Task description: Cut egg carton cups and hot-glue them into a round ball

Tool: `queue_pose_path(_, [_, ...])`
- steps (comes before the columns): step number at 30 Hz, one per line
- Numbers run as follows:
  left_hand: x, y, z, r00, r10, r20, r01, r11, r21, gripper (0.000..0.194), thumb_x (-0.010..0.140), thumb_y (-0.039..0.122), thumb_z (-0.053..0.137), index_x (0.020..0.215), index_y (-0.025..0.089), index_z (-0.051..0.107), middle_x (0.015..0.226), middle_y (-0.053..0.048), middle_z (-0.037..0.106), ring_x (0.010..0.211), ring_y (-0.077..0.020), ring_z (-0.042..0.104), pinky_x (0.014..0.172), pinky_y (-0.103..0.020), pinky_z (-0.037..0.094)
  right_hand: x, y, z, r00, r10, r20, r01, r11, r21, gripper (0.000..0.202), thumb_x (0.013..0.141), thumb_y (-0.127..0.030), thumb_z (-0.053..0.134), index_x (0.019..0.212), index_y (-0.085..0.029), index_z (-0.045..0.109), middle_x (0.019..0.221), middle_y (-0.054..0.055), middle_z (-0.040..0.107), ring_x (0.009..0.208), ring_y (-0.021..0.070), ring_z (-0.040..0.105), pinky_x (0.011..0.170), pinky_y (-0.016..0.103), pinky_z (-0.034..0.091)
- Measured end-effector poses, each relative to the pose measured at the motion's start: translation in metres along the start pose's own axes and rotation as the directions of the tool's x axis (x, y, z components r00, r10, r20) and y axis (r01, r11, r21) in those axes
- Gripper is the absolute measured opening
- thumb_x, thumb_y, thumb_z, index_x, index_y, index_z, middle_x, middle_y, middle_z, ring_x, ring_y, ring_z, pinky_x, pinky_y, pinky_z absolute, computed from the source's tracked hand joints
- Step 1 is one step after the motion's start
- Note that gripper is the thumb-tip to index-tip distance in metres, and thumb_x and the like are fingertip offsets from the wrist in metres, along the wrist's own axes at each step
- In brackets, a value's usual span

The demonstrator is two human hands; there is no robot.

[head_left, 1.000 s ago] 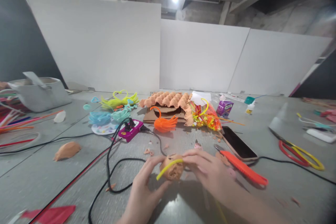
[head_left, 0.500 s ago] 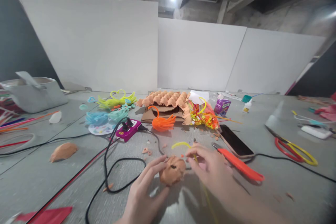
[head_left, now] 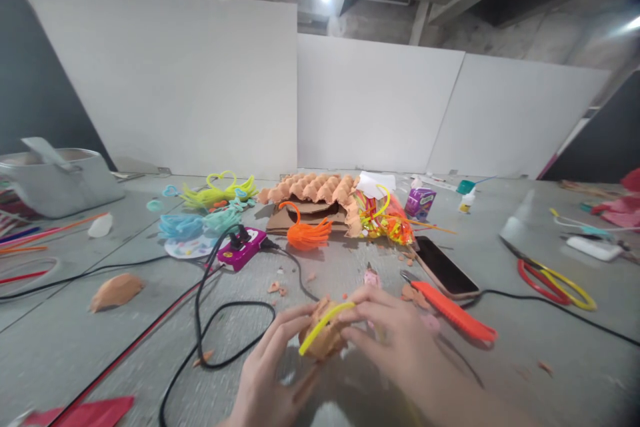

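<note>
Low in front of me sits a torn brown egg-carton cup (head_left: 320,340), with a dark hole that showed in its top earlier. My left hand (head_left: 277,360) curls round its left side, fingertips on the edge. A yellow pipe cleaner (head_left: 325,328) is pinched in my right hand (head_left: 385,333), and its bent end lies across the top of the cup. Whether that end enters the hole is hidden. Behind the right hand, a pink object with a dark pointed tip (head_left: 371,277) shows only in part. An orange-handled cutter (head_left: 455,310) lies right of this hand.
A phone (head_left: 444,267), scissors (head_left: 557,283) and black cables lie right. A magenta power strip (head_left: 243,248) and looped cable (head_left: 200,327) lie left. Behind stand an orange pipe-cleaner bundle (head_left: 309,233) and an egg carton (head_left: 315,187). A brown carton scrap (head_left: 117,291) rests farther left.
My right hand has moved left to the carton cup, bringing the yellow pipe cleaner from beyond the cup down across its top. The left hand stays at the cup's side.
</note>
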State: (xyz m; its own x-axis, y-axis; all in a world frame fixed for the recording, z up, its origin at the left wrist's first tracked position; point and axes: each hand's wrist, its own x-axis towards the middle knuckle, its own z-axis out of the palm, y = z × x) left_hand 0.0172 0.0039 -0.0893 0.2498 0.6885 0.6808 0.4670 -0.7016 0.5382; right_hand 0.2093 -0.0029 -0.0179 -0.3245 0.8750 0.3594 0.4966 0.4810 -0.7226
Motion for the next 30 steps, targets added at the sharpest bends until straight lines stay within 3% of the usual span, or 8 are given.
queue_pose_path(4, [-0.001,-0.001,-0.001,1.000,0.016,0.011,-0.016,1.000,-0.016,0.045,0.077,0.012,0.062,0.118,0.028,0.049,0.110,-0.007,0.064,0.099,-0.0215,0.066,0.084,-0.033,0.056,0.001,0.000,-0.001,0.999,-0.048,0.004,0.048,0.999,-0.007,0.025,0.083,-0.005,0.060,0.090,-0.026,0.070,0.091,-0.001,0.065,0.090,0.0137,0.062,0.082,0.022,0.047])
queue_pose_path(13, [0.002,0.003,-0.005,0.997,0.047,0.057,-0.043,0.997,-0.071,0.053,0.078,0.007,0.057,0.123,0.035,0.051,0.116,-0.006,0.061,0.103,-0.0207,0.064,0.085,-0.031,0.056,0.002,-0.010,-0.006,0.999,0.026,-0.020,-0.026,0.999,-0.032,0.024,0.082,-0.007,0.063,0.087,-0.028,0.072,0.086,-0.004,0.066,0.085,0.0123,0.063,0.078,0.019,0.049])
queue_pose_path(21, [-0.005,-0.007,0.003,0.988,-0.116,0.099,0.132,0.975,-0.178,0.048,0.076,0.011,0.061,0.118,0.032,0.054,0.113,-0.005,0.066,0.104,-0.0223,0.065,0.086,-0.034,0.056,0.006,0.004,-0.004,0.999,0.028,-0.028,-0.029,0.999,-0.026,0.017,0.084,-0.012,0.059,0.080,-0.025,0.069,0.081,-0.004,0.062,0.081,0.0126,0.059,0.079,0.024,0.044])
queue_pose_path(25, [-0.007,-0.007,0.005,0.982,-0.180,0.048,0.185,0.976,-0.112,0.054,0.070,0.007,0.060,0.118,0.029,0.049,0.111,-0.006,0.068,0.104,-0.0235,0.065,0.087,-0.037,0.056,0.007,0.009,-0.011,0.994,0.078,-0.071,-0.081,0.996,-0.030,0.017,0.090,-0.020,0.049,0.076,-0.022,0.059,0.075,-0.003,0.058,0.073,0.0135,0.058,0.068,0.026,0.044])
queue_pose_path(28, [-0.006,-0.005,0.004,0.988,-0.157,-0.007,0.156,0.987,-0.024,0.056,0.068,0.006,0.056,0.118,0.030,0.048,0.110,-0.004,0.069,0.102,-0.0233,0.067,0.085,-0.038,0.056,0.006,0.015,-0.013,0.981,0.177,-0.084,-0.178,0.984,-0.007,0.014,0.093,-0.029,0.045,0.083,-0.023,0.052,0.069,-0.004,0.056,0.062,0.0126,0.055,0.056,0.025,0.042])
queue_pose_path(30, [-0.006,-0.003,0.003,0.991,-0.131,-0.025,0.132,0.991,0.011,0.056,0.068,0.006,0.054,0.118,0.031,0.048,0.109,-0.004,0.069,0.101,-0.0227,0.067,0.084,-0.037,0.057,0.005,0.021,-0.014,0.977,0.180,-0.111,-0.177,0.984,0.035,0.014,0.095,-0.032,0.041,0.086,-0.024,0.048,0.072,-0.004,0.058,0.064,0.0127,0.057,0.056,0.024,0.043])
